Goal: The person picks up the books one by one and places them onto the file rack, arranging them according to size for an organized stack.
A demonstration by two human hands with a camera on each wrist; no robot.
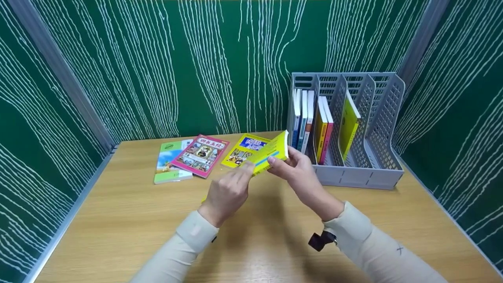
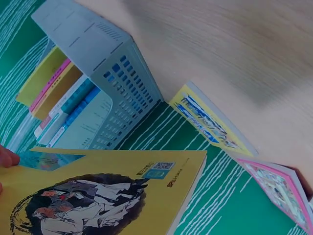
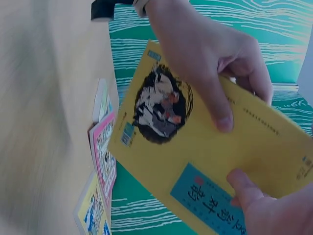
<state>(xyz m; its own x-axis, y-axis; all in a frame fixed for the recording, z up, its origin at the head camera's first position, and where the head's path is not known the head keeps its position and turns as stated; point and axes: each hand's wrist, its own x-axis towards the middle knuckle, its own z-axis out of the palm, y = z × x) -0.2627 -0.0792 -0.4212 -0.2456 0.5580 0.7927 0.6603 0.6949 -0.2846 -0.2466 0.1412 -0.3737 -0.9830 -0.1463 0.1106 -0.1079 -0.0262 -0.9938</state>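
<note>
A yellow book with a blue label is held up above the table, tilted, between both hands. My left hand grips one end, its thumb lying on the cover in the right wrist view. My right hand pinches the other end, thumb near the blue label. An ink drawing of robed figures shows on the cover of the yellow book in the left wrist view, where only some fingertips of the right hand appear at the edge.
A grey divided file rack stands at the right with several upright books in its compartments. Left of it lie a yellow comic-style book, a pink-bordered book and a green-and-blue book, the pink one overlapping the green. Green walls surround the wooden table.
</note>
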